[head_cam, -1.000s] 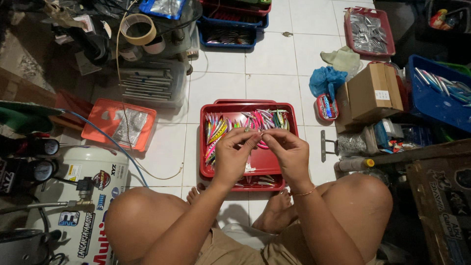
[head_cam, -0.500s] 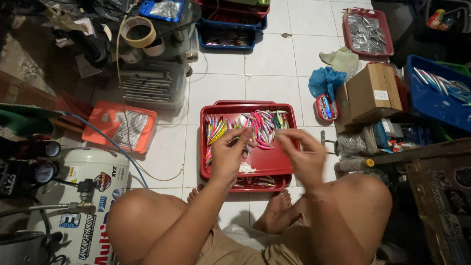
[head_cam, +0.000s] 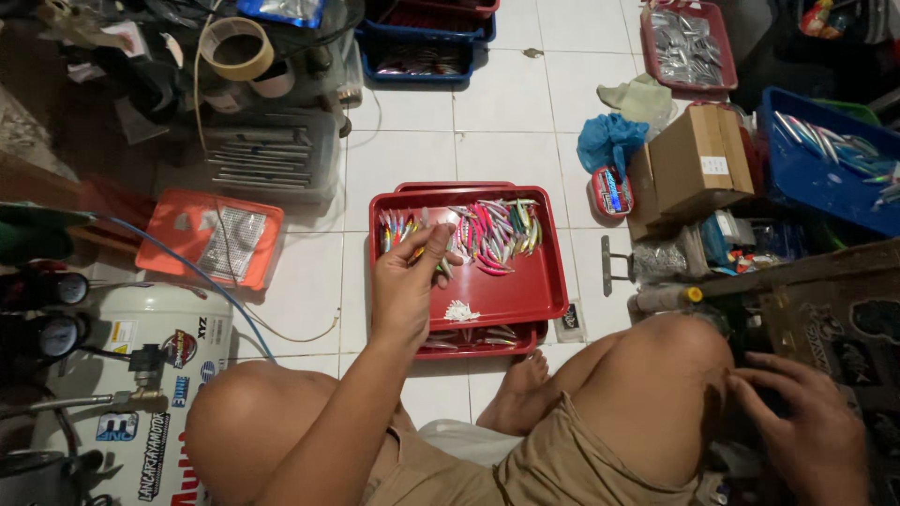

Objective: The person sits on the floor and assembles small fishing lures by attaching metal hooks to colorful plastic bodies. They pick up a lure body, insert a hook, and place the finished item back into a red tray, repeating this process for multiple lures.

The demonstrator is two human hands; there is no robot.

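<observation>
A red tray [head_cam: 525, 290] lies on the white tiled floor in front of my crossed legs, with several colourful fishing lures [head_cam: 492, 230] heaped along its far side and a small white clump [head_cam: 460, 310] near its front. My left hand [head_cam: 410, 281] hovers over the tray's left part, fingers pinched on a small lure. My right hand [head_cam: 806, 426] is far off to the right beyond my right knee, fingers curled down among dark clutter; what it touches is hidden.
A second red tray [head_cam: 473, 342] peeks out under the first. A cardboard box [head_cam: 698, 159], a blue bag [head_cam: 609, 141] and blue bins [head_cam: 825, 159] stand right. An orange tray [head_cam: 211, 239], a white compressor tank [head_cam: 141, 375] and a blue hose [head_cam: 187, 267] are left.
My right hand left the tray and swung out to the right past my knee. My left hand stayed over the tray, keeping a lure pinched.
</observation>
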